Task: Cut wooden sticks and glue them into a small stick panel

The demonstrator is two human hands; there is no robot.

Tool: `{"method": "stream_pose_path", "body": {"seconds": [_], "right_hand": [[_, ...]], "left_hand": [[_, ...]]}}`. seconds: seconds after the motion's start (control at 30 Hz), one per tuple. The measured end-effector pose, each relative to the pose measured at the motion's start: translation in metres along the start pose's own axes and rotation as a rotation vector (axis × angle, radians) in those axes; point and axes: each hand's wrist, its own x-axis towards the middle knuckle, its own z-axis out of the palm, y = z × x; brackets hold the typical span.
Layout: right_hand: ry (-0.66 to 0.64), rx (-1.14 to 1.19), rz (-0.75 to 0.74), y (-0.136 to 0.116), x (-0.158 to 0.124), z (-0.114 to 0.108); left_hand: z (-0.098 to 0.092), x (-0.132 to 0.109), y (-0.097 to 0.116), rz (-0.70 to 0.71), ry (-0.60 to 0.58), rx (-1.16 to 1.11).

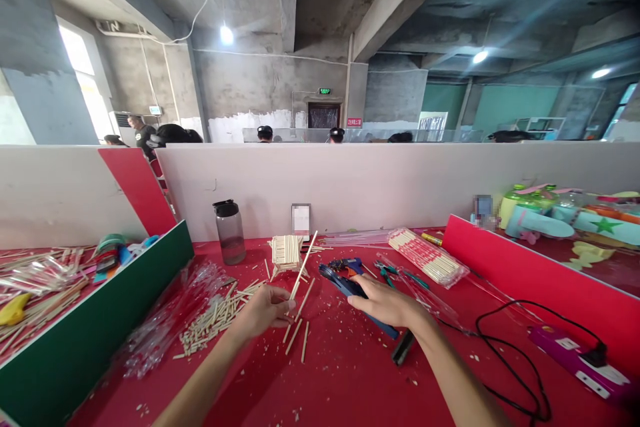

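Note:
My left hand pinches a long thin wooden stick, which slants up to the right over the red table. Below that hand lie a few loose sticks. My right hand is wrapped over a long dark blue hand tool that looks like cutting shears; part of it is hidden under my fingers. Beyond the left hand stands a small structure built of sticks. A heap of short cut sticks lies to the left of my left hand.
A blue glue gun, teal-handled pliers and a packet of sticks lie beyond my right hand. A water bottle and phone stand at the back. Black cable runs to a purple power strip. Low partitions flank the table.

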Motion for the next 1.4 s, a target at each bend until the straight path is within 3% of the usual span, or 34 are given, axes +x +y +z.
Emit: {"method": "stream_pose_path", "body": {"seconds": [0.17, 0.67, 1.4], "right_hand": [[-0.085, 0.181, -0.142, -0.004, -0.002, -0.002], [-0.069, 0.088, -0.102, -0.003, 0.000, 0.004], [0.030, 0.197, -0.210, -0.023, 0.003, 0.014]], "left_hand": [[-0.001, -0.003, 0.005, -0.003, -0.013, -0.026], [0.001, 0.000, -0.001, -0.017, -0.069, -0.079], [0.011, -0.009, 0.008, -0.078, -0.141, -0.084]]}}
